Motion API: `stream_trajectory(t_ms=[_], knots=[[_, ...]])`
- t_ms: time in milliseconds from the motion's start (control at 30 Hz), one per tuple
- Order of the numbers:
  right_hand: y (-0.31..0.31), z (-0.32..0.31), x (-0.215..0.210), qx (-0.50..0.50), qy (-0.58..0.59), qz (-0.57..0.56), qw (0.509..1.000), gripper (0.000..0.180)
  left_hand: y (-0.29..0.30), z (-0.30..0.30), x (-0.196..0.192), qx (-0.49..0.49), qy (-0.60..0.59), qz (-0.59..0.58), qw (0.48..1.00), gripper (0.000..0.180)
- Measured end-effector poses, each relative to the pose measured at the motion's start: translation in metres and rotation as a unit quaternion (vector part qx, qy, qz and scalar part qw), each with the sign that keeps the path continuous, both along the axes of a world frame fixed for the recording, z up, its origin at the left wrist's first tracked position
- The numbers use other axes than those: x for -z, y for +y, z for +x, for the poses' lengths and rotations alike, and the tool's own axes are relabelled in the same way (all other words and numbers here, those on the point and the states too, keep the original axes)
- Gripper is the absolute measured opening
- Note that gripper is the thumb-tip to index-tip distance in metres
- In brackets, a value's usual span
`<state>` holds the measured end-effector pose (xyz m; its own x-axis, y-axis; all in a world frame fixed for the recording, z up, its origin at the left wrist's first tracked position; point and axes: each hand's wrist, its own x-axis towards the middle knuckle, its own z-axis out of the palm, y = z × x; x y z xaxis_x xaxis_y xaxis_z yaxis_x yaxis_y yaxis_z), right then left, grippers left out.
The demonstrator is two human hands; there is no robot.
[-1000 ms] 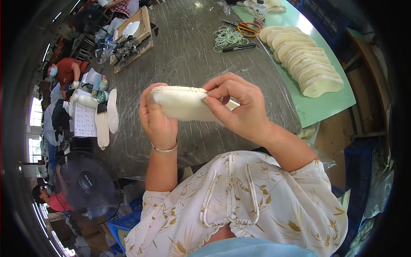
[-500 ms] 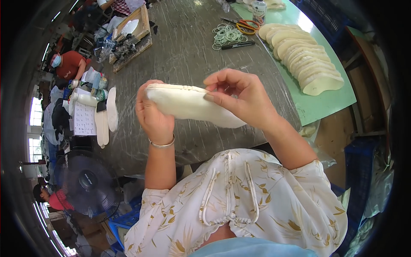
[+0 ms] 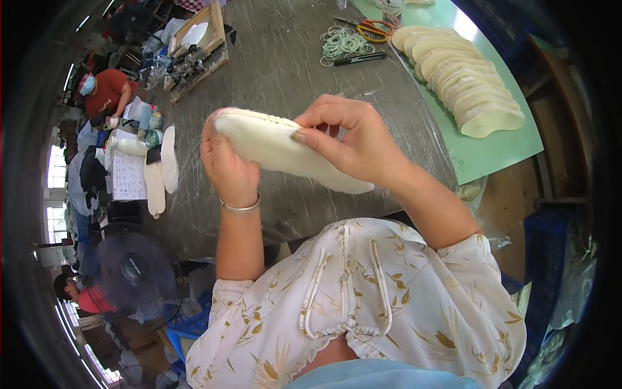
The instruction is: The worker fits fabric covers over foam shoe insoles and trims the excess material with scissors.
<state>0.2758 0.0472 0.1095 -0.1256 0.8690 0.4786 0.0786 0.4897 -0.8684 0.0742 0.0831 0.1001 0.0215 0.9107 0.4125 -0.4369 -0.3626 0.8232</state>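
My left hand (image 3: 228, 162) wraps around the left end of a cream fleecy insole (image 3: 291, 154), held up over the near part of the dark table (image 3: 291, 211). My right hand (image 3: 346, 136) pinches the insole's far edge between thumb and fingers. To the far right, overlapping cream insoles (image 3: 466, 84) lie in a row on a green board (image 3: 483, 159). Left of them are orange-handled scissors (image 3: 374, 28), pale green rubber bands (image 3: 345, 43) and a black pen (image 3: 359, 59).
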Motion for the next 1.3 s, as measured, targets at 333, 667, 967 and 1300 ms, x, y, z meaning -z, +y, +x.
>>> stream_trajectory(t_ms=[333, 667, 967, 1300], knots=[[0.023, -0.001, 0.015, -0.001, 0.075, -0.106, 0.992, 0.020, 0.011, 0.000, 0.005, 0.009, -0.004, -0.094, 0.996, 0.059], [0.006, 0.004, 0.009, 0.034, 0.010, 0.045, 0.998, 0.018, 0.012, -0.010, 0.026, 0.119, -0.013, -0.081, 0.990, 0.028], [0.015, 0.013, -0.031, 0.056, -0.046, 0.118, 0.990, 0.031, 0.003, -0.002, 0.002, 0.036, 0.206, -0.019, 0.978, 0.023], [0.013, 0.035, 0.047, 0.012, 0.168, -0.060, 0.984, 0.021, -0.011, -0.034, 0.000, -0.017, 0.406, 0.023, 0.913, 0.052]])
